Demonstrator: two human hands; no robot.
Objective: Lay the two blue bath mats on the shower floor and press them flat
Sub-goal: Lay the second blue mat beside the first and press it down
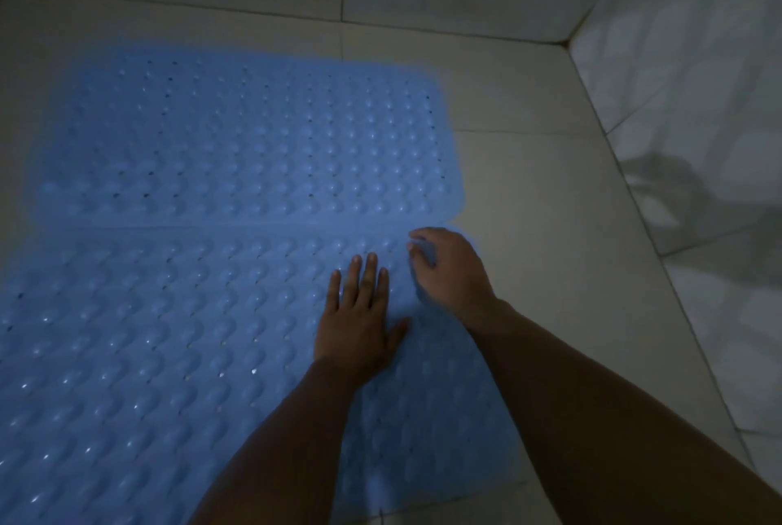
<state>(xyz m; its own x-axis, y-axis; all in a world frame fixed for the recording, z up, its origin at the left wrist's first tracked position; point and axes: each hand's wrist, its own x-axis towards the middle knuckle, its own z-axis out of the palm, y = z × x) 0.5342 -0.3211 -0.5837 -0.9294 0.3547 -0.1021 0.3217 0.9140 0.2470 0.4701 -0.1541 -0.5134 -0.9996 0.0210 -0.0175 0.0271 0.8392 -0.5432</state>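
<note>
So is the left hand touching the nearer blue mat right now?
Touching. The head view shows the left hand lying palm down, fingers spread, flat on the nearer blue mat, with no gap visible beneath it.

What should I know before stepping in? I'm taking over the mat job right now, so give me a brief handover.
Left hand: flat, palm down on the near mat.
Right hand: fingers curled at that mat's far right corner; grip unclear.
Far mat: lying flat on the shower floor, its edge meeting the near mat.
Done: both mats laid.
Left: press the near mat's right side and corner flat.
</note>
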